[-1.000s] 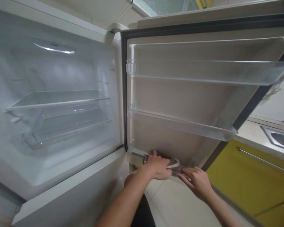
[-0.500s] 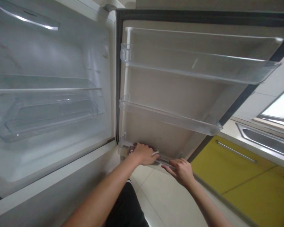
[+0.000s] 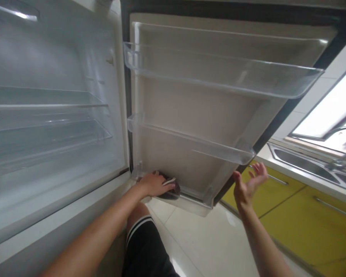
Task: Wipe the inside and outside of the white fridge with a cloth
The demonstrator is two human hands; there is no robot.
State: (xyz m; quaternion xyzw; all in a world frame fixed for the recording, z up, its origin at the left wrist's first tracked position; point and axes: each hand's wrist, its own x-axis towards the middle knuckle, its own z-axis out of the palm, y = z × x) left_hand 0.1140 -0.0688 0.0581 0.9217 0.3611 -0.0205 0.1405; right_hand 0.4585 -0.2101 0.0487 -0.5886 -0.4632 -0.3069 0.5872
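Note:
My left hand is inside the lowest clear door bin of an open refrigerator, closed on a dark brownish cloth with a pale edge. Part of the cloth is hidden under the palm and fingers. My right hand is in the air beside the outer edge of the refrigerator door, fingers spread and holding nothing. Above the left hand, two more clear door bins, the middle bin and the top bin, are fixed to the door's inner face.
To the left is the refrigerator interior with a glass shelf and a clear tray below it. At the right are yellow cabinets under a counter with a steel sink. Pale floor tiles lie below the door.
My right hand has let go of the lowest bin's rim and risen to the right, fingers opening. My left hand stays in the bin with the cloth. The view has shifted to the right.

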